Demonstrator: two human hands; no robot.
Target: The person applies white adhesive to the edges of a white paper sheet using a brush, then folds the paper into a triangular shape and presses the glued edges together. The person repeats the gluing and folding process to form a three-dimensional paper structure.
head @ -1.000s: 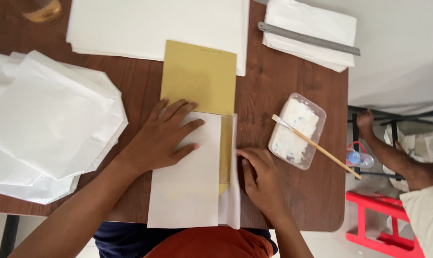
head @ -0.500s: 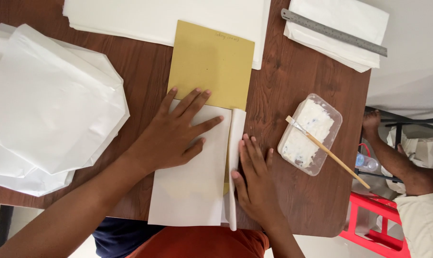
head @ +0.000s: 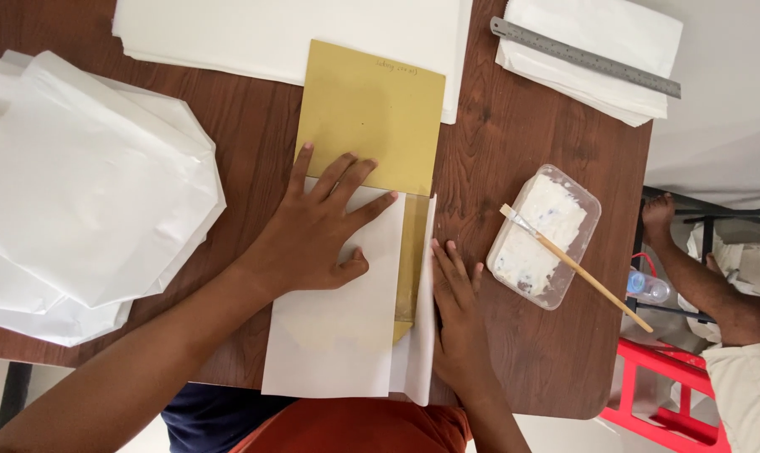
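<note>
Right by the person's body, a white sheet (head: 334, 335) lies folded over a yellow card (head: 371, 117) on the brown table (head: 522, 143). The left hand (head: 317, 231) presses flat on it, fingers spread, gripping nothing. The right hand (head: 455, 319) lies open along the raised side flap (head: 422, 335), holding nothing. It looks like the folding stage; that flap seems to need creasing down. Farther right sits a tub of white paste (head: 543, 235) with a brush (head: 577, 268), and beyond that a metal ruler (head: 585, 57).
</note>
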